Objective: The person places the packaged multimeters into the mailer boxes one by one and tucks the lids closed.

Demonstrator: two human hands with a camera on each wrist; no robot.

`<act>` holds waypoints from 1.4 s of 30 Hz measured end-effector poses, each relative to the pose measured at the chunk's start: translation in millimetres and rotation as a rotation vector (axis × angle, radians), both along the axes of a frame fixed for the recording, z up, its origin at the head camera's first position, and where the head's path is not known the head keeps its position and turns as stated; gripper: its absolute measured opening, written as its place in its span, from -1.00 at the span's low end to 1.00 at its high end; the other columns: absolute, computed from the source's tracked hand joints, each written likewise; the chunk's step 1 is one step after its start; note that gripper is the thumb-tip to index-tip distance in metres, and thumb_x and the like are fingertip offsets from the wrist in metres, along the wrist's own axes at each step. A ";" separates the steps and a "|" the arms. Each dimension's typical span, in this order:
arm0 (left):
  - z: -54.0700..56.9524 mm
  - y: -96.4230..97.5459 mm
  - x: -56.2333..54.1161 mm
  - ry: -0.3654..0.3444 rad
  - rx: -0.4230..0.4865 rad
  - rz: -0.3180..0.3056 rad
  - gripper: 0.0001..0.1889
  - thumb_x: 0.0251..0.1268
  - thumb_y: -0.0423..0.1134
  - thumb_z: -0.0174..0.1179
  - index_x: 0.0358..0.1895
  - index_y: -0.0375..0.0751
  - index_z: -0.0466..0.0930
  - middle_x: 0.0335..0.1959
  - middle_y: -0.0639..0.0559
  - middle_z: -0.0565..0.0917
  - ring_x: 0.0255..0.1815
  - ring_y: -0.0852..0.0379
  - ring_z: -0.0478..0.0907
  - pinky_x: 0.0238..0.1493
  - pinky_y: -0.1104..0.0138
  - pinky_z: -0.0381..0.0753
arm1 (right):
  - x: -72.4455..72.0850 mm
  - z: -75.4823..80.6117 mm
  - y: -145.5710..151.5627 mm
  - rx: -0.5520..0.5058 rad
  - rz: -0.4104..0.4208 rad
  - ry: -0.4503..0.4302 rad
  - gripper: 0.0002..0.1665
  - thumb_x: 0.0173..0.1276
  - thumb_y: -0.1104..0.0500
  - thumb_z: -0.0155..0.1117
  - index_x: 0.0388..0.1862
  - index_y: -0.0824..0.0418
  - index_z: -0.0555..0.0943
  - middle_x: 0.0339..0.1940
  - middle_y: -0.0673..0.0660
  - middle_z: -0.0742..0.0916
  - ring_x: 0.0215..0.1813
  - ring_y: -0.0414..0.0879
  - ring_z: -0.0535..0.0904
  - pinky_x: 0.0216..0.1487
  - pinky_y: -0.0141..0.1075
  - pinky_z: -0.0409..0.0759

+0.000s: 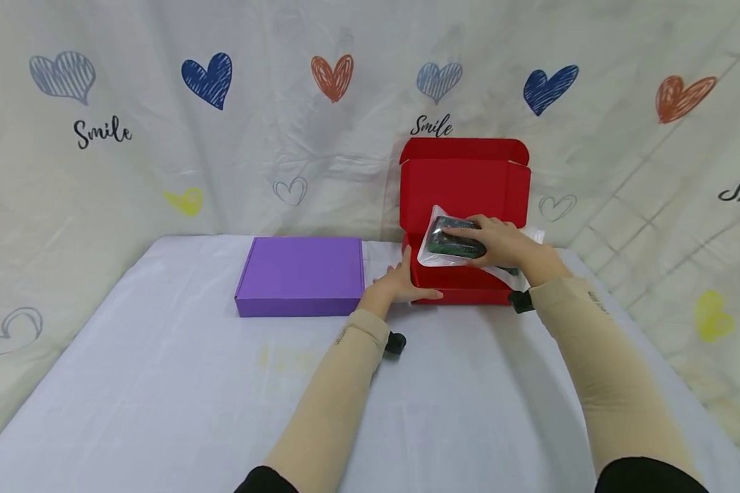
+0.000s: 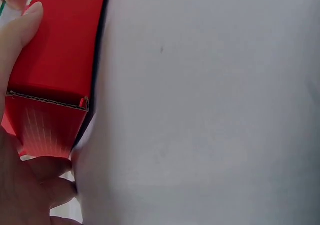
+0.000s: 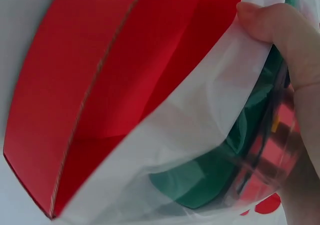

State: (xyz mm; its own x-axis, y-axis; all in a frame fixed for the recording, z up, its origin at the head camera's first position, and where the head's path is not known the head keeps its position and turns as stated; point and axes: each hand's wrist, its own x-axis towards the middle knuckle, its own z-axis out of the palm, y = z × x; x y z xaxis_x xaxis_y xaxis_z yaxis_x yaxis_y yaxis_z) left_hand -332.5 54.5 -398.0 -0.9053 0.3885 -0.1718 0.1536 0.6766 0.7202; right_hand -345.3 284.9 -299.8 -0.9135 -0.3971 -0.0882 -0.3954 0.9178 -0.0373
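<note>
A red cardboard box stands on the table with its lid raised at the back. My left hand holds its near left corner, thumb along the front wall and fingers on the left side. Over the box's interior, my right hand grips a clear and white plastic bag from above. Inside the bag is a rounded dark green and black item, its kind unclear through the plastic. The right wrist view shows the bag slanting across the box opening, the thumb pressed on it.
A closed purple box lies just left of the red one. White cloth covers the table. Behind it hangs a pale curtain printed with hearts and "Smile".
</note>
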 end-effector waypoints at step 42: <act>-4.5 -6.7 -5.1 -0.003 0.069 -0.042 0.31 0.13 0.24 0.42 0.69 0.03 -0.44 0.67 -0.06 0.03 0.63 -0.32 -0.09 0.44 -0.12 0.30 | -27.1 -44.9 -10.7 -0.145 0.043 -0.127 0.15 0.04 0.32 0.63 0.61 -0.02 0.31 0.55 0.33 0.29 0.53 0.36 0.10 0.47 0.44 -0.16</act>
State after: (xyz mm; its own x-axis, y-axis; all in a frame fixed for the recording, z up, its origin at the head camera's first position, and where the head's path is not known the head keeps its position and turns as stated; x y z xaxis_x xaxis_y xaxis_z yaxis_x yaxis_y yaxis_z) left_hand -337.7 47.8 -402.5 -0.8873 0.4375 -0.1462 0.1786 0.6180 0.7656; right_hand -372.4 274.2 -344.7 -0.8807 -0.4522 -0.1410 -0.4175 0.8817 -0.2195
